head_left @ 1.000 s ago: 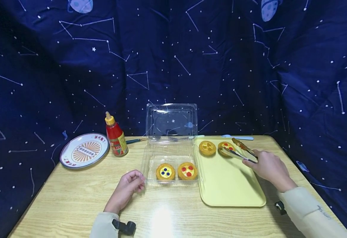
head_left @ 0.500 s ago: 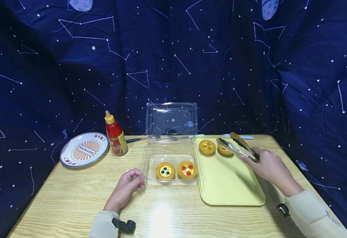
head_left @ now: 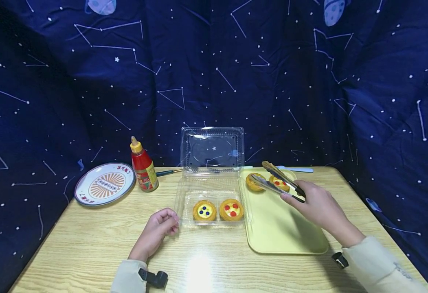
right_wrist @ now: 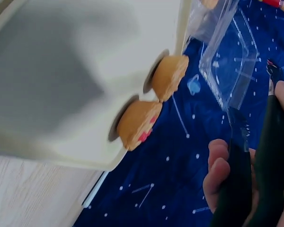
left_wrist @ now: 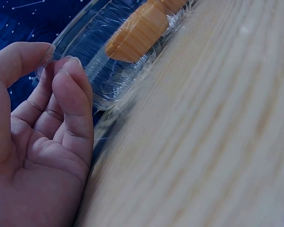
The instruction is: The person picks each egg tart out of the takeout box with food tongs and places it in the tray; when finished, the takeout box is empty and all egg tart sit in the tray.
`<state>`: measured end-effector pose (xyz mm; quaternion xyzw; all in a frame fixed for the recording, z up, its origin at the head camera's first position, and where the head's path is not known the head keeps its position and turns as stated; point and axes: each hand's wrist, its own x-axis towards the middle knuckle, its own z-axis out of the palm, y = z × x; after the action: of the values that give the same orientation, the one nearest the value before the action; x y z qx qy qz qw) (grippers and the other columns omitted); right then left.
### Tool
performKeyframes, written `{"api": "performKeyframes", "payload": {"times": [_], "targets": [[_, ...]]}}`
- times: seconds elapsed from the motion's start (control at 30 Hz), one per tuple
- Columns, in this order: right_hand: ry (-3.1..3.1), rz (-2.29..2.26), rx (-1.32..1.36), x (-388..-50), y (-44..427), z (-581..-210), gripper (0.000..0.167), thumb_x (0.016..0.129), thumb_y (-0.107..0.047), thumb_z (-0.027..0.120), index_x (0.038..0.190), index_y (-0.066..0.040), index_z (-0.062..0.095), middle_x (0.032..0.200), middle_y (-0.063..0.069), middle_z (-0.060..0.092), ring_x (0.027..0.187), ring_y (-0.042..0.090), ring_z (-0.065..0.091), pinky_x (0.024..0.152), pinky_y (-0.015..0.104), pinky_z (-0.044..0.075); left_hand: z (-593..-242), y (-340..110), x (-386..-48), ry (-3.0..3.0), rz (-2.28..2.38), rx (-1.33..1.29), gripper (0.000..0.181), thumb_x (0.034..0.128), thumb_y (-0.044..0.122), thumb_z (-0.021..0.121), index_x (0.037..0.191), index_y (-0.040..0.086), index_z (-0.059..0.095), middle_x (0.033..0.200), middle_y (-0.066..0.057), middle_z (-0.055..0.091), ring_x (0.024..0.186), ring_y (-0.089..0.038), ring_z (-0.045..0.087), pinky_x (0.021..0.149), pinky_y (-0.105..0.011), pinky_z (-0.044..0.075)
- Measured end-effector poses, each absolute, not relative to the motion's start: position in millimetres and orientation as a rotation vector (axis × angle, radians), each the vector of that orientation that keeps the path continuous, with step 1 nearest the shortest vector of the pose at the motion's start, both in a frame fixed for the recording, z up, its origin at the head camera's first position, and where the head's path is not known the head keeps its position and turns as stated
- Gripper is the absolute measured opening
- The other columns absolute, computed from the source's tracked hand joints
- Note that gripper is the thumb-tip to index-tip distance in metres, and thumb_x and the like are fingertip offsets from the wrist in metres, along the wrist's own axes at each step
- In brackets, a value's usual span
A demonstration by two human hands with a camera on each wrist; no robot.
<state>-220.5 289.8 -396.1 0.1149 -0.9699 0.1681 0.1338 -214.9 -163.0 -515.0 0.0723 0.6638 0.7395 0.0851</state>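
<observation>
My right hand (head_left: 321, 205) grips black-handled metal tongs (head_left: 268, 186), their arms spread apart with nothing between the tips. The tongs hover over two egg tarts at the far end of the yellow tray (head_left: 283, 236): a plain-topped tart (head_left: 251, 180) on the left and a red-dotted tart (head_left: 280, 184) beside it. Thumb and fingers of my left hand (head_left: 159, 228) pinch the near left corner of a clear plastic clamshell box (left_wrist: 97, 71). Its lid (head_left: 212, 147) stands raised. Inside sit a tart with blue dots (head_left: 204, 217) and another with red dots (head_left: 231, 211).
To the left stands a red sauce bottle (head_left: 145, 171) with a yellow cap, next to a tilted patterned plate (head_left: 104, 185). A brush (head_left: 166, 173) lies behind the box. A pale blue fork (head_left: 301, 169) lies beyond the tray. A starry dark curtain (head_left: 287, 81) hangs behind.
The tongs have lifted off the red-dotted tart and shifted left, toward the plain-topped one. Both tarts stay on the tray. My left hand has kept its place at the box corner.
</observation>
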Motion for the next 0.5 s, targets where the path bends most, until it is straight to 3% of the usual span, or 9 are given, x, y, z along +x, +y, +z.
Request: {"api": "performKeyframes", "payload": {"times": [0.3,0.5], "targets": [[-2.793,0.447,0.545,-223,263,-399,0.068,0.094,-0.055,0.059,0.141,-0.007,0.048,0.131,0.018,0.059,0.118,0.041,0.055,0.089,0.061,0.045,-514,-163,-214,1.971,2.213,0.197,0.009,0.0937,0.009,0.062,0.091,0.002,0.057,0.08,-0.007,0.06,0.07,-0.015,0.059,0.062,-0.025,0.05],[-2.79,0.433,0.651,-222,242,-404,0.071,0.092,-0.055,0.061,0.141,-0.005,0.049,0.133,0.018,0.057,0.121,0.039,0.054,0.095,0.058,0.045,-514,-163,-215,1.966,2.211,0.188,0.01,0.094,0.011,0.063,0.092,0.002,0.057,0.081,-0.008,0.061,0.07,-0.016,0.059,0.062,-0.026,0.05]]}}
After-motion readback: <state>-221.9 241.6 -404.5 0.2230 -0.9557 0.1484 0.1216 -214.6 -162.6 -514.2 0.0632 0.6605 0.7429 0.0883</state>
